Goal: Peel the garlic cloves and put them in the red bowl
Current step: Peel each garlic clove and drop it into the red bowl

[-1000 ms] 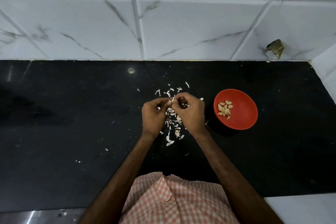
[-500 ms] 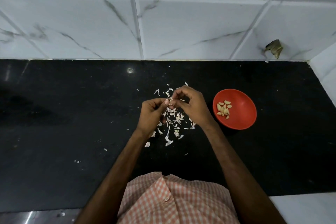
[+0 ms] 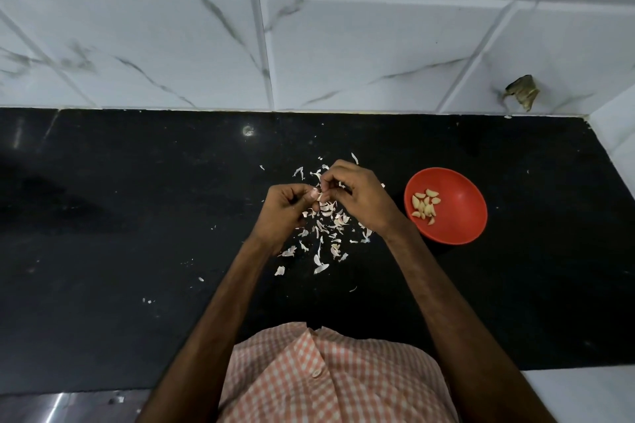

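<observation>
The left hand [image 3: 282, 211] and right hand [image 3: 365, 197] met fingertip to fingertip, both pinching a small garlic clove [image 3: 319, 197] above a scatter of papery peels [image 3: 326, 230] on the black counter [image 3: 137, 216], while the red bowl [image 3: 464, 216], just right of the right hand, held peeled cloves [image 3: 426, 206].

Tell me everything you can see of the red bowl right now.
The red bowl is round, shallow, smooth, plastic by the look. It sits upright on the black countertop, right of the right hand, which does not touch it. A small cluster of peeled garlic cloves lies in its left half; the rest is bare.
</observation>
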A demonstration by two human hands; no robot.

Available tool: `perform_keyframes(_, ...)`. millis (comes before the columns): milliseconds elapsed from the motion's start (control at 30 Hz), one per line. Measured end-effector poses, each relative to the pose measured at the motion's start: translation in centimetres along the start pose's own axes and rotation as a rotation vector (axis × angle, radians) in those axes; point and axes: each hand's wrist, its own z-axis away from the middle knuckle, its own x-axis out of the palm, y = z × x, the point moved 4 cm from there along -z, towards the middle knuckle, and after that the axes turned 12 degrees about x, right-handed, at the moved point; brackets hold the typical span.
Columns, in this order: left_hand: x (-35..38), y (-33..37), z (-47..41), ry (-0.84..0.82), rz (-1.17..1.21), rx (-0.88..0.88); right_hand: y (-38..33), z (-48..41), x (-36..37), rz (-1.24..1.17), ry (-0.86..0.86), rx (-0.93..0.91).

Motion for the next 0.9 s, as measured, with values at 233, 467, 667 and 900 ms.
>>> perform_keyframes(233,0.0,-0.4,0.0,0.022,0.061,-0.04,-0.1,0.2,0.7,0.176,0.006,-0.053)
perform_keyframes(467,0.8,-0.2,0.3,0.019,0.272,-0.08,-0.9,0.0,0.3,0.361,0.145,-0.16)
perform_keyframes(667,0.6,0.4,0.3,0.045,0.275,-0.074,-0.9,0.3,0.3,0.203,0.247,-0.155)
perform_keyframes(900,0.4,0.3,0.5,0.066,0.179,-0.045,0.1,0.9,0.9,0.011,0.261,-0.056)
